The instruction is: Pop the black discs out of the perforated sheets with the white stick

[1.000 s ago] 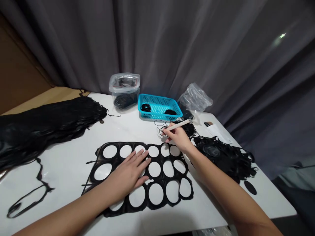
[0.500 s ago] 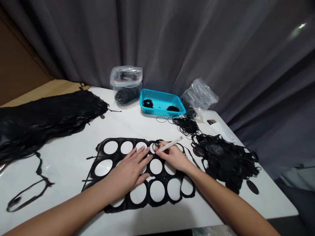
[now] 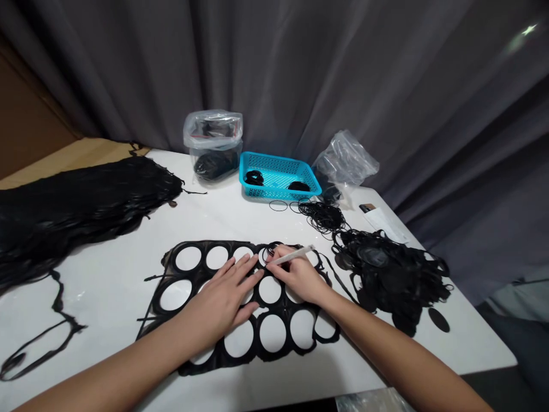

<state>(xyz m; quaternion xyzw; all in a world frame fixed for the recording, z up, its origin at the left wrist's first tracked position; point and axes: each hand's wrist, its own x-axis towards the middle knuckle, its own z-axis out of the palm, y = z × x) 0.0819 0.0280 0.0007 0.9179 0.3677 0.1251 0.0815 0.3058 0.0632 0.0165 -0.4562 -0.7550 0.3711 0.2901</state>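
Observation:
A black sheet (image 3: 253,349) with rows of round holes lies flat on the white table. My left hand (image 3: 227,292) is spread on the sheet, fingers apart, holding nothing. My right hand (image 3: 298,274) grips a thin whitish tool (image 3: 294,254) at the sheet's upper row, right of my left fingertips. Thin black rings (image 3: 273,249) show at the right fingertips; how they are held is partly hidden.
Behind stand a blue basket (image 3: 278,191) with black rings, a bag-lined tub (image 3: 214,149) and a clear bag (image 3: 347,157). Loose rings (image 3: 323,217) and a black scrap heap (image 3: 390,274) lie right. A stack of black sheets (image 3: 81,212) lies left.
The view has shifted slightly, so most things appear a little further left. The tool in my right hand is tilted slightly flatter. My left hand stays spread on the sheet.

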